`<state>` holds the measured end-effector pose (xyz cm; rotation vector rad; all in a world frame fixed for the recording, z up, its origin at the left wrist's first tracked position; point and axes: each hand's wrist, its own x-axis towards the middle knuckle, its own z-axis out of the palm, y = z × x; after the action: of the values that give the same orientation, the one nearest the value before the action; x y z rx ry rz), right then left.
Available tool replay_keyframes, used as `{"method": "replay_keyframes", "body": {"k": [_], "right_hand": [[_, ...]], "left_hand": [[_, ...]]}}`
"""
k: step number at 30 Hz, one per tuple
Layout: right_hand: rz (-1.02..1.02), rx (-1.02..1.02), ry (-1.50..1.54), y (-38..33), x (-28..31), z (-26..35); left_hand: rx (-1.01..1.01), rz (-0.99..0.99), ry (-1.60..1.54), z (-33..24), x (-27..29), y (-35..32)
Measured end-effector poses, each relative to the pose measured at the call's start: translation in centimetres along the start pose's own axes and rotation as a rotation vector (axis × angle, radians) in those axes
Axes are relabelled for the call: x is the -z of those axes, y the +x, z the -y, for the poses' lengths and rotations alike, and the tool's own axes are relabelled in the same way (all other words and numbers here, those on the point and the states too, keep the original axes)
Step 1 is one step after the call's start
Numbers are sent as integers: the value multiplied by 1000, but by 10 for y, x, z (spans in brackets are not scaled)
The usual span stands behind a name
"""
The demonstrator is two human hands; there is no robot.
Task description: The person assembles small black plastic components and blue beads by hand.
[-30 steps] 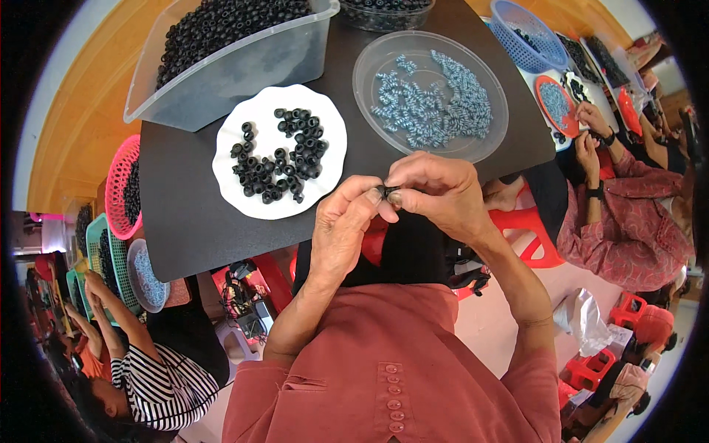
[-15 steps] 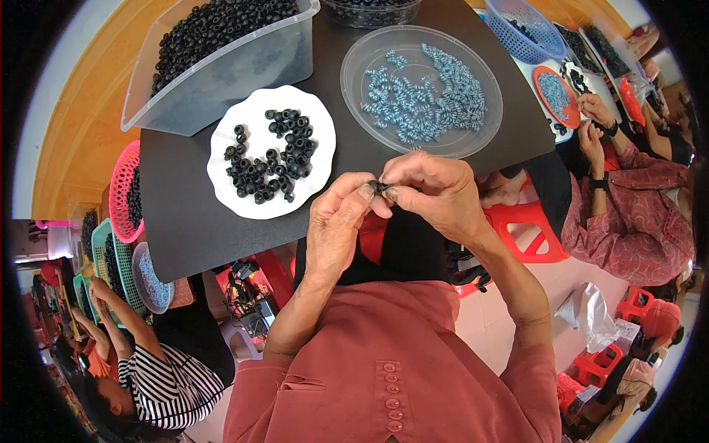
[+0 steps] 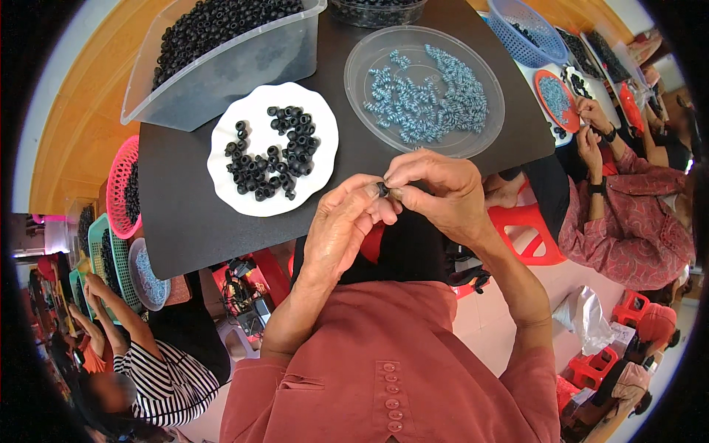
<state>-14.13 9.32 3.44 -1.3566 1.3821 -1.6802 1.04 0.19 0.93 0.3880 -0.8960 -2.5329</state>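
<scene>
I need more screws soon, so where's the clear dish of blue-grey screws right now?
In the head view, the clear round dish sits on the black table, up right of the white plate, just beyond the right hand.

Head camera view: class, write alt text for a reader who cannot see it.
Two hands, left hand and right hand, pinch a small black ring between their fingertips above a black table. On it sit a white plate of black rings, a clear dish of pale blue springs and a clear tub of black rings.
</scene>
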Motion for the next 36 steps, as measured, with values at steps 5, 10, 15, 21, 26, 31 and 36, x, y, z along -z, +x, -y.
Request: {"method": "replay_keyframes", "body": {"k": [5, 10, 15, 21, 26, 31, 36], "right_hand": [[30, 34, -103, 3, 1, 6], [73, 60, -188, 6, 6, 12], [120, 3, -103, 7, 9, 14], [78, 27, -86, 3, 7, 5], [94, 20, -153, 4, 7, 8], [108, 131, -402, 7, 0, 18], [102, 223, -644, 4, -6, 10]], "left_hand": [[5, 5, -11, 1, 1, 0], [43, 68, 42, -1, 0, 0], [37, 104, 52, -2, 0, 0], [-52, 50, 106, -1, -7, -2], [-94, 23, 166, 1, -7, -1], [-109, -65, 114, 2, -11, -1], [-67, -65, 130, 0, -14, -3]]}}
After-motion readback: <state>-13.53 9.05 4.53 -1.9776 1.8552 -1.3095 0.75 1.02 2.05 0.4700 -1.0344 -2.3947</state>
